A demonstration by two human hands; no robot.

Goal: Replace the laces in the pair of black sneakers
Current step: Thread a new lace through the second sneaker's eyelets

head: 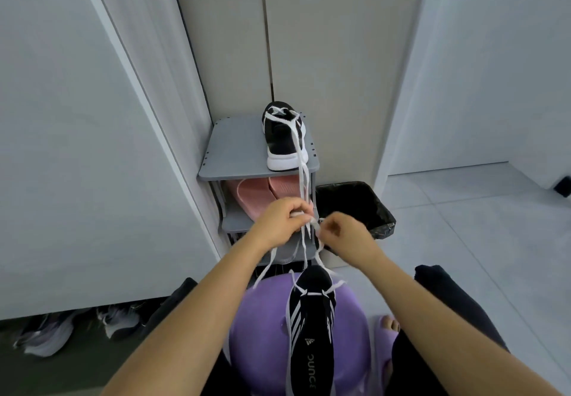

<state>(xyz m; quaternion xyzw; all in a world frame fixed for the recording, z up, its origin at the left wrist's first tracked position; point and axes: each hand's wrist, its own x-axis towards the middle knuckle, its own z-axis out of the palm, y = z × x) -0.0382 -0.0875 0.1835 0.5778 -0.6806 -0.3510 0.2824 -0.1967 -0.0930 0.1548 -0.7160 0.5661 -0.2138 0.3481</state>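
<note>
One black sneaker [310,318] with white stripes lies on a purple stool [262,327] in front of me, toe pointing away. A white lace [312,293] crosses its lowest eyelets and its ends rise to my hands. My left hand [279,221] grips a bunch of white lace. My right hand [346,235] pinches a lace end just beside it. The second black sneaker [282,139] stands on top of a grey shoe rack [228,154], and a long white lace [301,161] hangs from it down toward my hands.
Pink slippers [262,190] sit on the rack's second shelf. A black bin [355,207] with a liner stands right of the rack. More shoes [61,330] lie under the cabinet at left. My bare toes [390,323] show right of the stool on the tiled floor.
</note>
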